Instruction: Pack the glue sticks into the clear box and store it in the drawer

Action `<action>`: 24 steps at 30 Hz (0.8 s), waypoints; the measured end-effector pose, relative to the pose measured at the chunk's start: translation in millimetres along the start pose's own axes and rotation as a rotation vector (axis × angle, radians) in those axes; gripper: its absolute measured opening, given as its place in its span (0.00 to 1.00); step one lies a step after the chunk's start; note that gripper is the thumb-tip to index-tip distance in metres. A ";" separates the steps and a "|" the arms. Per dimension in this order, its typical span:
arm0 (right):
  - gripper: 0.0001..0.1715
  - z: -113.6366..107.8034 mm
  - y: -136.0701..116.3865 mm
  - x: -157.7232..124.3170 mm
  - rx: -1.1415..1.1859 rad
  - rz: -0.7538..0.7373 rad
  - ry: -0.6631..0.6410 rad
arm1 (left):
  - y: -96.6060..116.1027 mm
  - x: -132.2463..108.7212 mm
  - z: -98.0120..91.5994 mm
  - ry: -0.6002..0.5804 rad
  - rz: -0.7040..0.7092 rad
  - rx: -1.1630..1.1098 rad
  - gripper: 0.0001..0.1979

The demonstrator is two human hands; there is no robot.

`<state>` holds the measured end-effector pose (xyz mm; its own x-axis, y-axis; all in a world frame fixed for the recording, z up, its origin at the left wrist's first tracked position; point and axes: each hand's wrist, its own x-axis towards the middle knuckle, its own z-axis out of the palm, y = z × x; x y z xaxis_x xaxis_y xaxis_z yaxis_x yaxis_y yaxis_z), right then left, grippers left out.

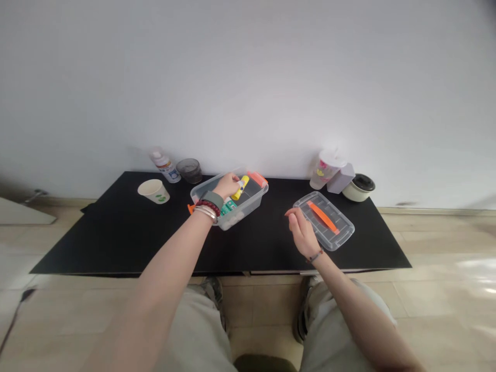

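Note:
My left hand (226, 187) reaches into the clear plastic box (253, 203), its fingers closed on a yellow glue stick (241, 188) with dark print and a pale end. Under that hand, inside the box, lies a green and white packet (228, 207). Orange latches sit at both ends of the box, one upright on the right, one low on the left. My right hand (302, 232) is loosely curled over the table, nothing visible in it. Beside it rests the clear box lid (341, 223) with its orange handle (323, 217).
On the black table (116, 237), at left, are a paper cup (154, 191), a spray can (166, 166) and a dark glass (189, 171). Back right hold a lidded plastic cup (324, 169), a white box (341, 179) and a cream bowl with black lid (358, 188). A wall stands behind.

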<state>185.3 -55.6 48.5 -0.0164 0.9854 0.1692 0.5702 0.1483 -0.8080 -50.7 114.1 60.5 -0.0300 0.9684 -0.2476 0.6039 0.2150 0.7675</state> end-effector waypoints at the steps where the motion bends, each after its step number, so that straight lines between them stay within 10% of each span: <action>1: 0.21 -0.6 -0.7 0.5 -0.010 -0.005 -0.004 | -3.3 4.3 4.5 -0.009 -0.018 0.047 0.19; 9: 0.20 -4.7 -6.9 1.9 -0.073 -0.027 -0.032 | -9.0 13.8 25.1 -0.221 -0.010 0.395 0.23; 24: 0.17 -6.9 -6.9 4.4 -0.110 -0.058 -0.066 | -49.6 45.6 20.8 -0.200 0.014 0.709 0.19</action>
<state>186.9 -52.9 58.7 -0.1036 0.9793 0.1738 0.6536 0.1987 -0.7302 -65.4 145.0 -1.1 0.0865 0.9142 -0.3960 0.9751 0.0038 0.2216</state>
